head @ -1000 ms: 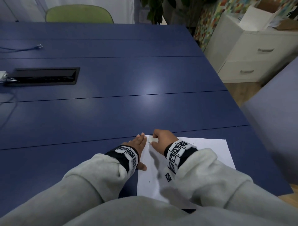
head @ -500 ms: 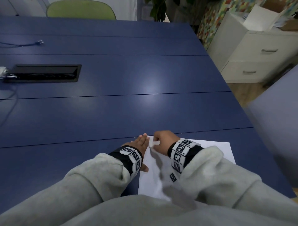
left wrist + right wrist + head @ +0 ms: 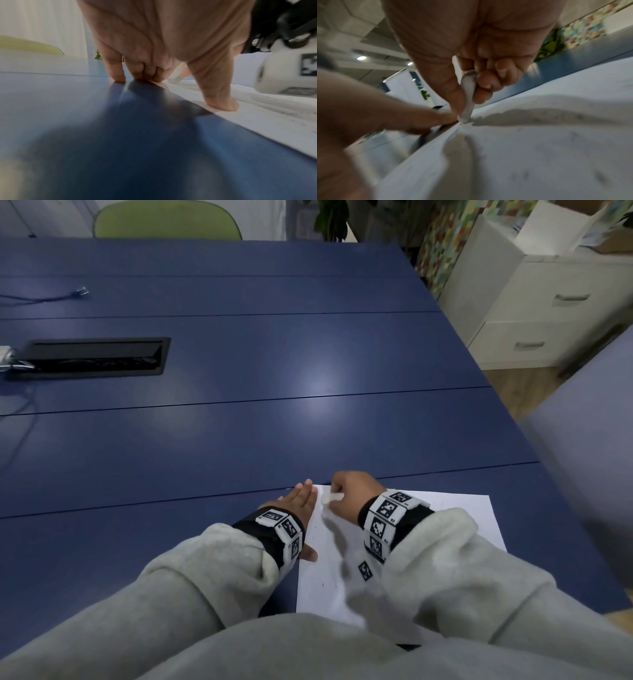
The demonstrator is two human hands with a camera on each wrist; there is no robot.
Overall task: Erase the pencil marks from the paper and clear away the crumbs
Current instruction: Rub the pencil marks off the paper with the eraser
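A white sheet of paper (image 3: 445, 518) is lying at the near edge of the blue surface (image 3: 239, 422). The left hand (image 3: 298, 501), fingers straight, is pressing its far left corner flat. The right hand (image 3: 349, 494) is pinching a small white eraser (image 3: 330, 497) against that corner. The thin sheet will likely buckle easily, so it is best held flat beside the eraser.

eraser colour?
White, greyed at the tip; the eraser shows best in the right wrist view.
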